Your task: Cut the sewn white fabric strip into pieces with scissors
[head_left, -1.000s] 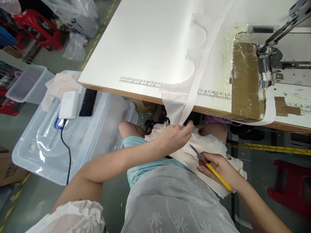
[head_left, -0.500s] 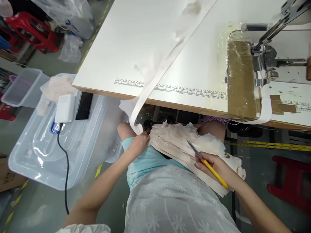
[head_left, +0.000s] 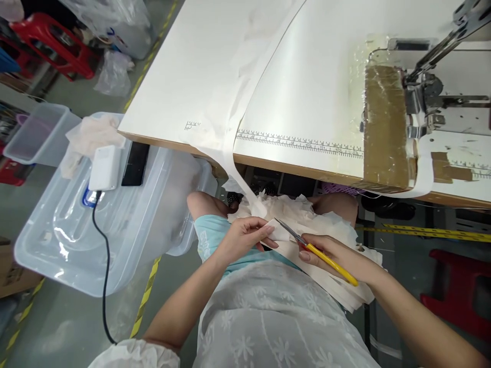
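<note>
My left hand [head_left: 249, 236] pinches the end of a white fabric strip [head_left: 240, 181] above my lap. The strip runs up over the table edge and lies along the tabletop. In my right hand [head_left: 326, 253] is a pair of scissors with yellow handles [head_left: 333, 265]. The scissor tips lie close beside the strip's end, just right of my left fingers; whether they touch it I cannot tell. Under both hands, a pile of cream fabric pieces [head_left: 345, 237] rests across my lap, partly covered by my right hand.
The white table [head_left: 307, 92] with a printed ruler stands ahead. A sewing machine [head_left: 429, 97] is on its right, with a white band hanging at its front edge. At left, a clear plastic bin [head_left: 65, 245] bears a white charger [head_left: 104, 167], a phone [head_left: 135, 163] and cloth.
My left hand has moved right, from the pile's left side to the scissor tips, bringing the strip's end with it. The strip on the table has shifted. The scissors have hardly moved.
</note>
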The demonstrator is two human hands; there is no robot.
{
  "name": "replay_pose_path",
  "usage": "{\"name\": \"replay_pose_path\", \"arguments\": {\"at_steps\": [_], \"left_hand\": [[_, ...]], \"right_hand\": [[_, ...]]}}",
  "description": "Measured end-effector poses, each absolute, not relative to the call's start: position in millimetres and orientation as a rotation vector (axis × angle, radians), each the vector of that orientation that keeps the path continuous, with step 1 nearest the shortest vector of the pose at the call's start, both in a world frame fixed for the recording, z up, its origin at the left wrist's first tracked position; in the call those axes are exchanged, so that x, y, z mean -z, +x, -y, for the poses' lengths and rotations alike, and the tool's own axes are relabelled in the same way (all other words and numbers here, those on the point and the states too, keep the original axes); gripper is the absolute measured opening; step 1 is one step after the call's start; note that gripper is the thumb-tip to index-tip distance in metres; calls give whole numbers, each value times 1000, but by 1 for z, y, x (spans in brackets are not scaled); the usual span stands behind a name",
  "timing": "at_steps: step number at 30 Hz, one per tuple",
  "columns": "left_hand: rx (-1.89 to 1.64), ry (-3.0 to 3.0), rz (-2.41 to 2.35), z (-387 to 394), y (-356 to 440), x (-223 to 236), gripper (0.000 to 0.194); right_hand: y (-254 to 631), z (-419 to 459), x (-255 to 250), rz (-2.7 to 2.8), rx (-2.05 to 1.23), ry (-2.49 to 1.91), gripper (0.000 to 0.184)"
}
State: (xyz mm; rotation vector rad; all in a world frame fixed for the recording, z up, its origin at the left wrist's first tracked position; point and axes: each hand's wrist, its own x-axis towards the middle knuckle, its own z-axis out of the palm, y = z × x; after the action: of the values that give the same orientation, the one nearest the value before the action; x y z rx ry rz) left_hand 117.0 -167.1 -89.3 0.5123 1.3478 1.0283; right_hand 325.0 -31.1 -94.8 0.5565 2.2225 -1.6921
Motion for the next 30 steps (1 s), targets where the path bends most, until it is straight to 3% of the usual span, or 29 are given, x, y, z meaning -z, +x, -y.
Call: {"name": "replay_pose_path", "arguments": {"at_steps": [15,30], "left_hand": [[-1035,406,-1334,172,117,92,45],[-1076,403,-1323,172,117,97,41]], "right_hand": [[313,27,100,-2169,1645,453,55],[310,36,93,-2425,1305,590,57]]}}
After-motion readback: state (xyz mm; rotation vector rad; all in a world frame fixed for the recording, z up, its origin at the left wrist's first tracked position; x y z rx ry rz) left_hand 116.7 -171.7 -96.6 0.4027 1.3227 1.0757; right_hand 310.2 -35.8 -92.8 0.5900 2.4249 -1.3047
